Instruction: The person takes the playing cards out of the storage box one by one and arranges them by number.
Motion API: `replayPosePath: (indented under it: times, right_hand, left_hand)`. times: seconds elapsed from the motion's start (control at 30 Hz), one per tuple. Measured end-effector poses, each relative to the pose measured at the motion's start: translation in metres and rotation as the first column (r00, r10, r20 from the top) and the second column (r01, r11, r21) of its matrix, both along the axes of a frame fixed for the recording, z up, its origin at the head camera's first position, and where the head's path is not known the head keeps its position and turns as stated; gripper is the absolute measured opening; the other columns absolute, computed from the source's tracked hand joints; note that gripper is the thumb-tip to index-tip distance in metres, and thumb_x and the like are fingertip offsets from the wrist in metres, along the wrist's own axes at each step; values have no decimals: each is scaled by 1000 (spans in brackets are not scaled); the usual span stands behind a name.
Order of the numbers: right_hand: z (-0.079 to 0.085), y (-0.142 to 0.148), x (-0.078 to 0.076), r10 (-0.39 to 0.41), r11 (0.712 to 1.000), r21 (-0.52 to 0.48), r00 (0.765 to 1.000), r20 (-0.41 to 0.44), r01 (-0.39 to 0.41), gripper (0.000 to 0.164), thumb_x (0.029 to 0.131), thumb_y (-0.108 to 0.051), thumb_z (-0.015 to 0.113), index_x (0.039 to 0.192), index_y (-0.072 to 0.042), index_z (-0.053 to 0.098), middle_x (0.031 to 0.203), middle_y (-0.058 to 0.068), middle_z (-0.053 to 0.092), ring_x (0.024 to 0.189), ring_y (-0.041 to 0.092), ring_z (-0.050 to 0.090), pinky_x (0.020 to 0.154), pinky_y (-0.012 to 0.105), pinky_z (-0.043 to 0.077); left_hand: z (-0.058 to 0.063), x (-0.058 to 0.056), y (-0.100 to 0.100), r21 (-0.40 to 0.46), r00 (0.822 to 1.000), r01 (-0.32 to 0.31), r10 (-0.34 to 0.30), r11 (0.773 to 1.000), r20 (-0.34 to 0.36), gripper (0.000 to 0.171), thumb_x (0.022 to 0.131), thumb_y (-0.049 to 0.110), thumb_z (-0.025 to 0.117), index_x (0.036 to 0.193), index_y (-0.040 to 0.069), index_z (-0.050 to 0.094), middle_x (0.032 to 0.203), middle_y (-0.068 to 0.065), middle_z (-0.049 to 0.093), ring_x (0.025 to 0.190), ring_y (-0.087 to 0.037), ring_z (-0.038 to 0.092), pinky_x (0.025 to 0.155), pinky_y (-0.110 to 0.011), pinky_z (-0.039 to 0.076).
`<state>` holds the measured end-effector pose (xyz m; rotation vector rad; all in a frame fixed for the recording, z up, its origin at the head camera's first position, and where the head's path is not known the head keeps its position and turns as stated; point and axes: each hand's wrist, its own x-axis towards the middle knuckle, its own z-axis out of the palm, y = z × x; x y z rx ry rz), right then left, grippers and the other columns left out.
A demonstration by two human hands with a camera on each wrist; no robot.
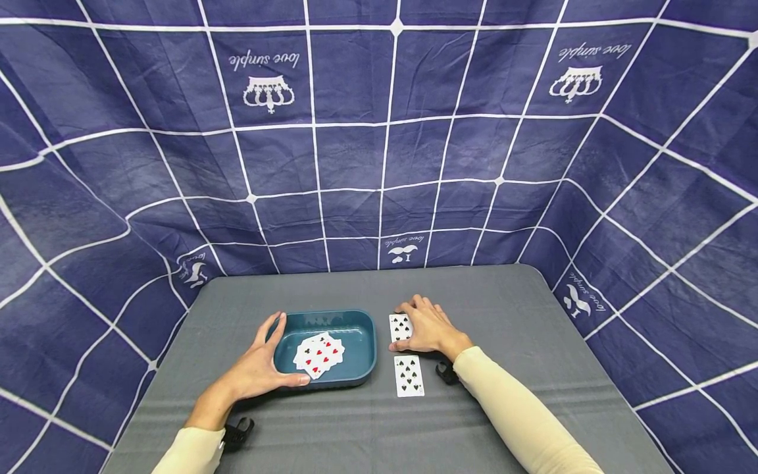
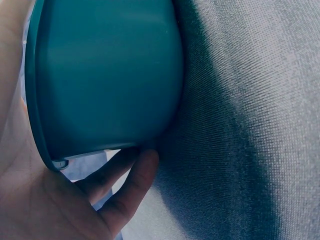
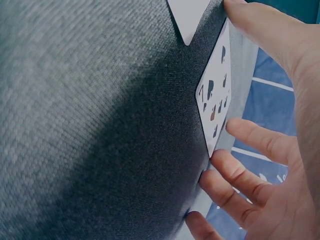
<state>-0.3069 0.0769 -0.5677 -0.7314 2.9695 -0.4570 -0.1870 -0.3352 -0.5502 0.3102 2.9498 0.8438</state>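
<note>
Left hand (image 1: 251, 375) on the tray (image 1: 358, 352), right hand (image 1: 432, 329) over a far card (image 1: 399, 324).
The left hand is clamped on the tray's left end, thumb along the near side and fingertips at the far left corner; the left wrist view shows the rim against the palm. The right hand's fingers are apart, thumb at the far card's near end and fingertips around its far end, touching the cloth (image 1: 331, 428). That card lies face up, showing spades, to the right of the tray and apart from it. A near card (image 1: 409, 376), also spades, lies face up just on the person's side of it. Inside the tray sits a loose pile (image 1: 320, 354) of overlapping cards, hearts uppermost. A blue curtain (image 1: 349, 158) with white lines stands behind.
</note>
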Motion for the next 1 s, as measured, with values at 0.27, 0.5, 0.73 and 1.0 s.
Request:
replayPosePath:
  times: [0.27,0.5,0.73,1.0]
  right_hand:
    - [0,0,-2,-33,998,-61,999,21,35,86,88,-80,88,155,-27,72,143,7,66,132,30,63,109,56,53]
    - [9,0,-4,-45,993,-110,999,13,46,72,100,-74,79,152,-23,76,144,10,68,135,35,65,113,59,53]
    - [20,-4,-3,-13,993,-116,999,-42,8,71,105,-73,74,152,-20,76,147,9,67,137,35,66,111,56,54]
    - [43,-25,1,52,989,-132,990,-131,-70,64,102,-64,84,151,-23,76,144,8,67,132,33,67,106,52,54]
  left_hand:
    - [2,-1,0,-8,1000,-5,5,1000,16,158,76,65,105,187,3,13,193,-23,12,156,-59,57,118,-70,56]
    - [3,-1,1,-11,1000,-5,5,1000,19,157,76,67,105,187,3,13,193,-22,12,154,-57,59,118,-68,56]
    - [2,-1,3,-9,1000,-5,6,1000,26,157,76,66,105,187,4,12,193,-22,12,153,-57,60,119,-68,56]
    - [1,0,2,-6,1000,-12,12,1000,23,157,76,64,106,187,4,13,193,-21,12,152,-56,61,119,-68,56]
